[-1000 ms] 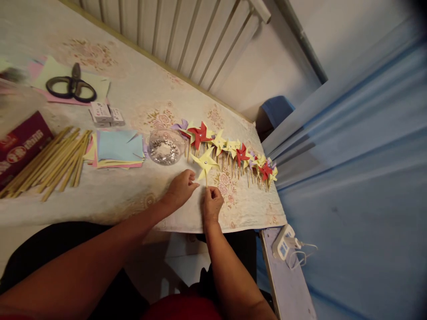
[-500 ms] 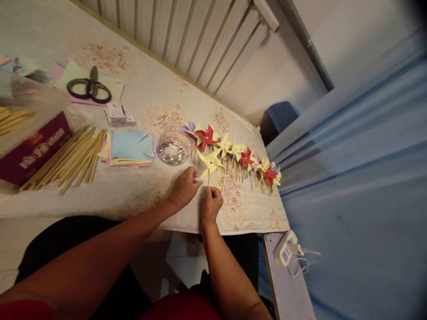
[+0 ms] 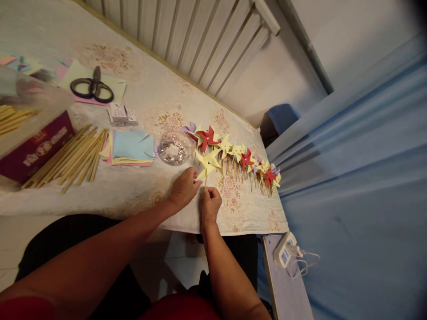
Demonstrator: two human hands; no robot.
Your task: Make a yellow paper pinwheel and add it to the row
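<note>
A yellow paper pinwheel on a thin stick stands out just in front of me. My right hand pinches its stick low down, with thumb and forefinger together. Close to the pinwheel's left blade is my left hand, its fingers loosely curled and the thumb apart from them. Whether the left thumb touches the blade I cannot tell. Behind lies a row of finished pinwheels, among them a red pinwheel. A clear round dish with small shiny metal pieces sits beyond my left hand.
To the left are a stack of coloured paper, loose sticks, a purple box, small white boxes and black-handled scissors. A blue curtain hangs at right, near a white power strip.
The yellow pinwheel has turned and tilted slightly to the left, its blades now nearer my left thumb. My right hand keeps its pinch on the stick. The view has shifted a little.
</note>
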